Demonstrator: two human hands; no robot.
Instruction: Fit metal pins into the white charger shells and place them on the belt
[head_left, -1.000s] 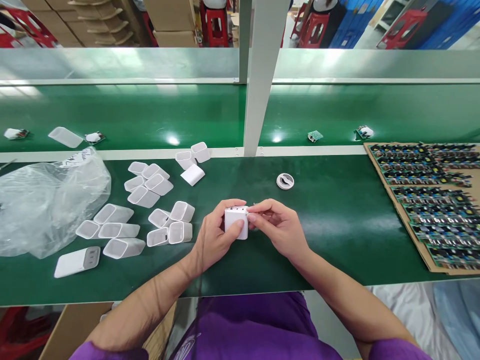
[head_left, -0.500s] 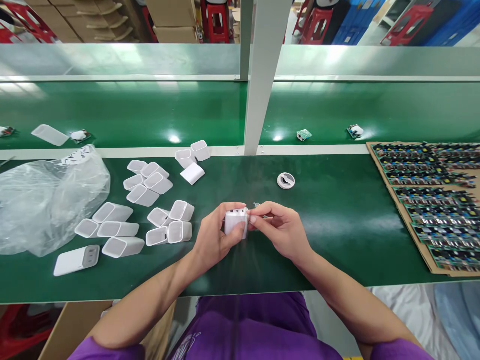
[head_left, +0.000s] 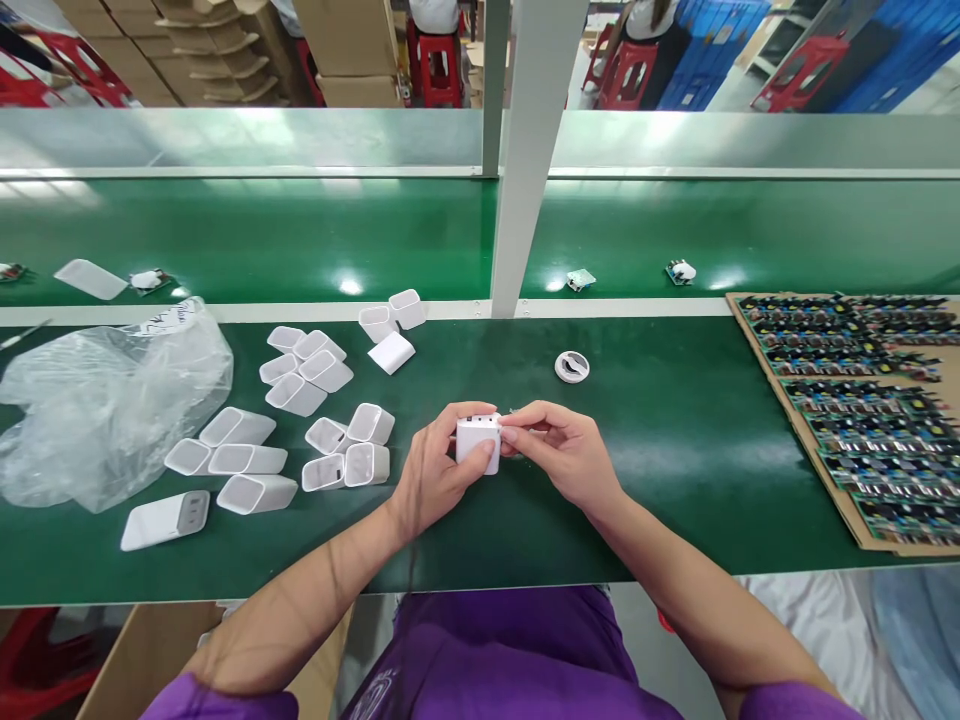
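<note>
My left hand (head_left: pixel 442 462) is closed around a white plastic charger housing (head_left: pixel 477 445), its thumb across the near face and its fingers over the far side. Small dark port openings show along the housing's upper end. At its upper right corner, my right hand (head_left: pixel 559 445) is pinched, thumb against forefinger, touching the housing. Whatever lies between those fingertips is too small and covered to make out. Beyond the hands sits a small round white item (head_left: pixel 572 367) with a dark centre. Left of my left hand stand several open white housings (head_left: pixel 367 464).
Farther left are more white housings (head_left: pixel 244 459), a closed white charger (head_left: pixel 165 520) and a clear plastic bag (head_left: pixel 112 400). Cardboard trays of circuit boards (head_left: pixel 877 430) lie at right. A white post (head_left: pixel 525 160) rises before the green conveyor belt (head_left: pixel 375 240), which carries loose boards (head_left: pixel 680 271).
Loose boards and a white housing on the belt have shifted left. My view has moved slightly. Both hands keep nearly the same hold on the charger housing.
</note>
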